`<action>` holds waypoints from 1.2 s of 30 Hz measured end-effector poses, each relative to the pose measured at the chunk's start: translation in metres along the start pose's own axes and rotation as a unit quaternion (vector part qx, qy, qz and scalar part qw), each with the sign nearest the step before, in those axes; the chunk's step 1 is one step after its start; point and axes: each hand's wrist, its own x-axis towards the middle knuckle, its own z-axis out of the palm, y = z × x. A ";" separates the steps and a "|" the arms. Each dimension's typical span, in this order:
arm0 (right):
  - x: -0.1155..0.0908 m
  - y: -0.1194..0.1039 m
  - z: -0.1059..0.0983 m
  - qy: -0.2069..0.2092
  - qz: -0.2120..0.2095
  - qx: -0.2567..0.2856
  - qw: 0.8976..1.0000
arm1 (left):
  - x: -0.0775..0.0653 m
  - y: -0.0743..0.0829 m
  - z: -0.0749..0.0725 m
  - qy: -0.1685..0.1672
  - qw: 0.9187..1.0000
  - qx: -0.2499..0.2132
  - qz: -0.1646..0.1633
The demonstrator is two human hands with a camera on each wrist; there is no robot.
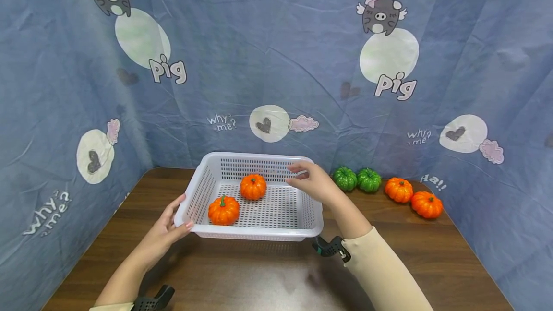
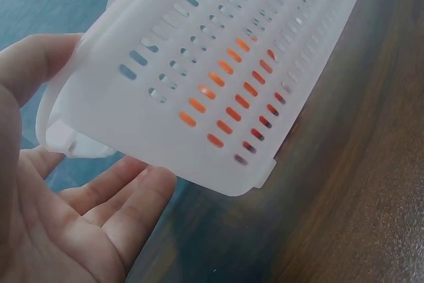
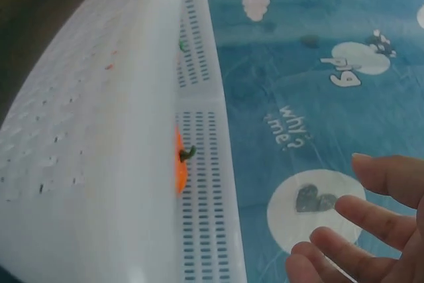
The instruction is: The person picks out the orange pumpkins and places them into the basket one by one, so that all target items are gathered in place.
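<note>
A white slotted plastic basket [image 1: 255, 233] is tilted slightly, its left end gripped by my left hand [image 1: 157, 236]. The left wrist view has the thumb over the basket's rim and the other fingers beneath. Inside lie two small orange pumpkins: one with a green stem [image 1: 223, 211] at the near left, another [image 1: 253, 186] farther back. My right hand [image 1: 314, 182] hovers over the basket's right end, its fingers loosely bent and holding nothing. In the right wrist view, that hand [image 3: 381, 230] appears apart from the basket wall [image 3: 99, 137].
To the right of the basket, along the back of the brown wooden table [image 1: 242, 277], stand two green pumpkins [image 1: 344, 178] and two more orange pumpkins [image 1: 399, 190]. A blue printed curtain [image 1: 268, 61] encloses the back and sides.
</note>
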 end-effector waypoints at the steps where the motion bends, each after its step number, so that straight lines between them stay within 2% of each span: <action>1: -0.003 0.001 0.000 0.004 0.000 0.000 1.000 | 0.000 0.001 0.000 -0.001 1.000 -0.002 0.002; 13: -0.027 0.010 -0.008 0.031 -0.007 0.002 0.999 | 0.001 0.001 0.000 -0.001 1.000 -0.005 -0.001; 24: -0.046 0.023 -0.010 0.065 -0.049 -0.003 0.997 | 0.001 -0.001 0.000 0.002 1.000 0.002 0.002; 36: -0.064 0.035 -0.021 0.100 -0.047 0.036 0.993 | 0.001 -0.002 0.000 0.002 1.000 -0.007 -0.003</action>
